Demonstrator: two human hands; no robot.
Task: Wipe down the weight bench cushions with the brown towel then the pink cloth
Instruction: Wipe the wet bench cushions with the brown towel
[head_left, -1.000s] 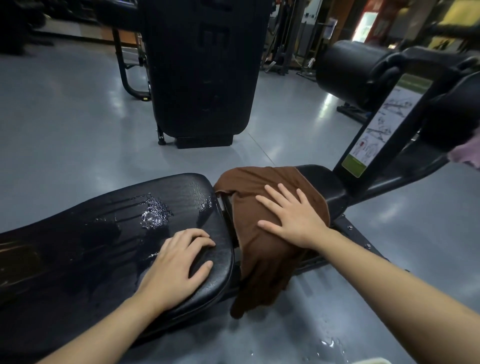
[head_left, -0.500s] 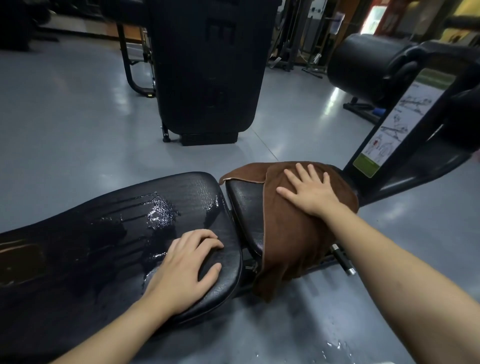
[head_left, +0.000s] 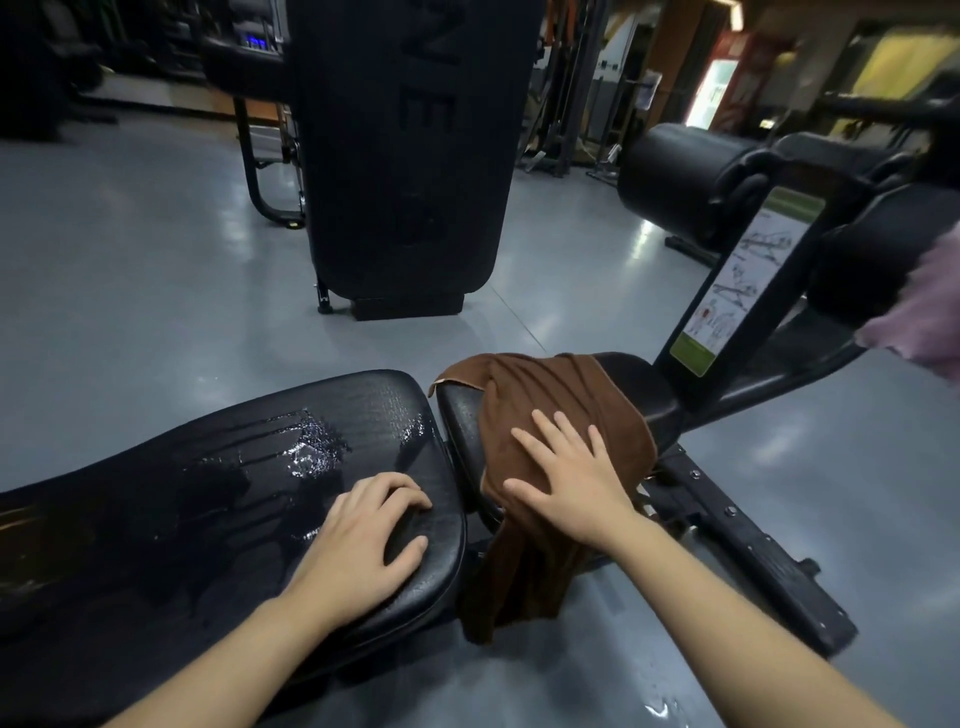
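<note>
Pressing flat on the brown towel (head_left: 558, 415), our right hand (head_left: 574, 480) lay with its fingers straight and spread, pinching nothing, palm down over the near side of the seat cushion (head_left: 631, 382). That towel draped across the seat, covering most of its top, with one corner poking out toward the gap at the left and a long fold hanging off the near edge toward the floor (head_left: 130, 270). Our left hand (head_left: 363, 540) rested on the near right corner of the back cushion (head_left: 208, 493), fingers bent over the rounded rim and thumb along the edge, so it gripped the pad itself and held no cloth. Streaks and a pool of water glistened on the back cushion just beyond those fingers. A narrow gap parted the two cushions, and the hands lay near each other on either side of it. At the far right edge we saw the pink cloth (head_left: 930, 312), hanging over a dark padded part of the frame, well apart from both hands; how it was fixed there we could not tell. An instruction placard (head_left: 743, 280) stood on the upright behind the seat, and a black roller pad (head_left: 685, 176) sat beyond it. A tall black machine (head_left: 410, 156) stood on the floor across from us.
</note>
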